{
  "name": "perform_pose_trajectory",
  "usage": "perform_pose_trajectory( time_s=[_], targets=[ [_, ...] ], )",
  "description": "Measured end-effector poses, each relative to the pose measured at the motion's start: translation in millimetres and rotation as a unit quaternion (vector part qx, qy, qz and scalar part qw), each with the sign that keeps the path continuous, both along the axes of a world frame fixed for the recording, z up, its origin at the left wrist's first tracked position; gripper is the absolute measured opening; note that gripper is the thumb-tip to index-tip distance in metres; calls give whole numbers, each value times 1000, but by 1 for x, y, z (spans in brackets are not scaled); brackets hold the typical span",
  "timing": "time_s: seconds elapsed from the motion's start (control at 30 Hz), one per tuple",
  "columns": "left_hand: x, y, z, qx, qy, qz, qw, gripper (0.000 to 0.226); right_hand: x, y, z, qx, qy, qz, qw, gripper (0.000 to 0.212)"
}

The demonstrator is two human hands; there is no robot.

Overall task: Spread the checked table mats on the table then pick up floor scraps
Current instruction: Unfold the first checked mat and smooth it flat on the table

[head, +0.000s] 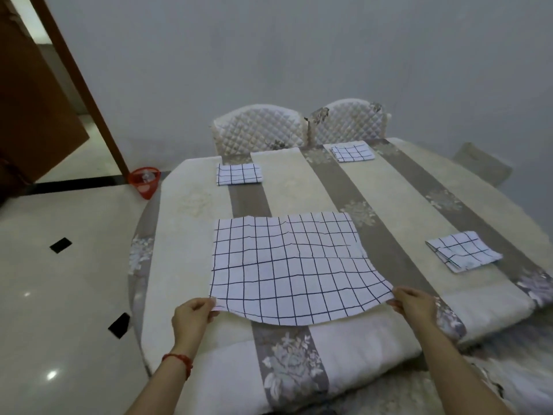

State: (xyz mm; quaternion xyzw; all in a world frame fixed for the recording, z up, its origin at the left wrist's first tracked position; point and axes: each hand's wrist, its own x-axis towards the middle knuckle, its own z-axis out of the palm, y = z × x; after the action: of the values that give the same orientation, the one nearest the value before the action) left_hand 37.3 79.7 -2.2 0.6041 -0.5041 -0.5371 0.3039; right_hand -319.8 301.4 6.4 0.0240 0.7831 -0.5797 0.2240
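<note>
A white mat with dark checks [290, 265] lies unfolded on the near part of the table [191, 205]. Its near edge is lifted slightly off the cloth. My left hand [193, 317] pinches the mat's near left corner, and my right hand [414, 305] pinches its near right corner. Three more checked mats stay folded on the table: one at the far left [238, 174], one at the far right [352, 152], one at the right side [463, 250]. Two black scraps lie on the pale floor, one [60, 245] farther off and one [119, 324] by the table's left edge.
Two quilted white chairs [260, 130] [350, 121] stand at the table's far side against a grey wall. Another chair [481, 166] sits at the right. A red basket [145, 181] rests on the floor near the brown door frame [80, 85].
</note>
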Motion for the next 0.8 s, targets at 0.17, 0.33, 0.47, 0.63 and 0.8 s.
perform_pose_trajectory(
  time_s=[0.17, 0.33, 0.47, 0.63, 0.8],
  targets=[
    [-18, 34, -6, 4, -50, 74, 996, 4, -32, 1, -29, 58, 11, 73, 996, 9],
    [-32, 67, -11, 0, -101, 118, 988, 12, -55, 12, -43, 92, 25, 139, 986, 12],
    [-27, 86, -20, 18, -133, 151, 979, 13, -65, 17, -49, 103, 15, 175, 979, 14],
    [-23, 95, -26, 11, -169, 152, 974, 14, -57, 16, -32, 165, 100, 246, 950, 14],
    [-40, 94, -24, -55, -322, 114, 938, 27, -43, -1, -20, 257, 289, 287, 877, 15]
  ],
)
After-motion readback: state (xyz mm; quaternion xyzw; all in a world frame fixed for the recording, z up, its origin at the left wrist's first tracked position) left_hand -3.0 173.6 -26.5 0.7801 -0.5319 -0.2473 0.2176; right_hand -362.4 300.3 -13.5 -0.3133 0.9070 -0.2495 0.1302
